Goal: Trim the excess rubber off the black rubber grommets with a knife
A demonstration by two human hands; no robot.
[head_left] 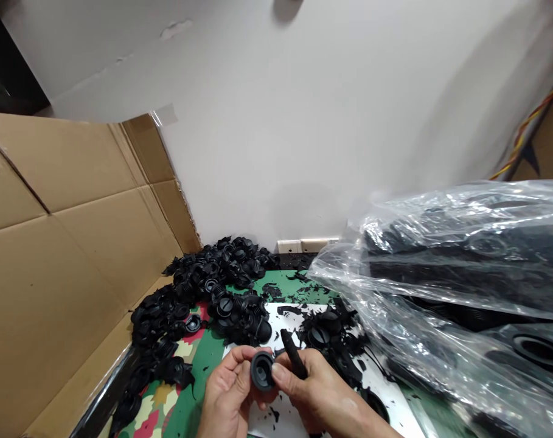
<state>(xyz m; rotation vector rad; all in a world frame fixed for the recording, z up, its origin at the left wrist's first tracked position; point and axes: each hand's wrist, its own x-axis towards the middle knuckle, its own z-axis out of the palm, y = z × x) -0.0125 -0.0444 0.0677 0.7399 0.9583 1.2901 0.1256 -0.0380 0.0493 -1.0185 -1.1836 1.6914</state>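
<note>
My left hand is closed, pinching a round black rubber cap by its rim. The cap's hollow side faces me. In my closed right hand is a dark, stick-like tool, its upper end poking out between thumb and fingers; the working end is hidden. My right thumb presses on the cap's right edge. Beneath both hands lies a white board strewn with black scraps. Just beyond my right hand is a small heap of black rubber parts and trimmings.
A large pile of similar black caps reaches along the left side to the wall. Cardboard panels stand at left. A clear plastic bag of black parts bulges over the right side. Scraps litter a green surface.
</note>
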